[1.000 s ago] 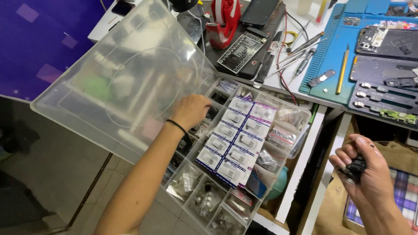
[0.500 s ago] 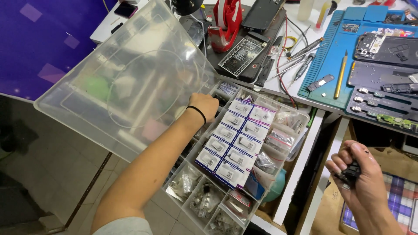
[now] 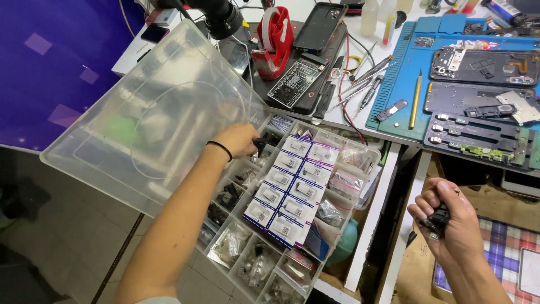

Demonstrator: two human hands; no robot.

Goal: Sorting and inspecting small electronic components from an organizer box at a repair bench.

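Note:
A clear plastic parts organiser [image 3: 360, 169] rests on an open drawer, its big see-through lid [image 3: 152, 129] swung up to the left. My left hand [image 3: 239, 139], with a black band at the wrist, reaches into the upper left compartments and pinches a small black part [image 3: 260, 143]. Rows of small white and blue labelled bags [image 3: 289, 188] fill the middle of the box. Lower right, my right hand [image 3: 444, 222] is closed around small black parts [image 3: 439, 217], well apart from the box.
A white bench holds a blue work mat [image 3: 402, 84] with opened phones [image 3: 478, 65] and a circuit board, a pencil [image 3: 415, 106], tweezers, a red tape dispenser [image 3: 274, 39] and a dark phone [image 3: 318, 25]. A plaid cloth [image 3: 500, 247] lies lower right. Tiled floor is at the left.
My left hand slid further right into the upper compartments and now pinches a small black part. My right hand stays closed on its parts. The view shifted slightly.

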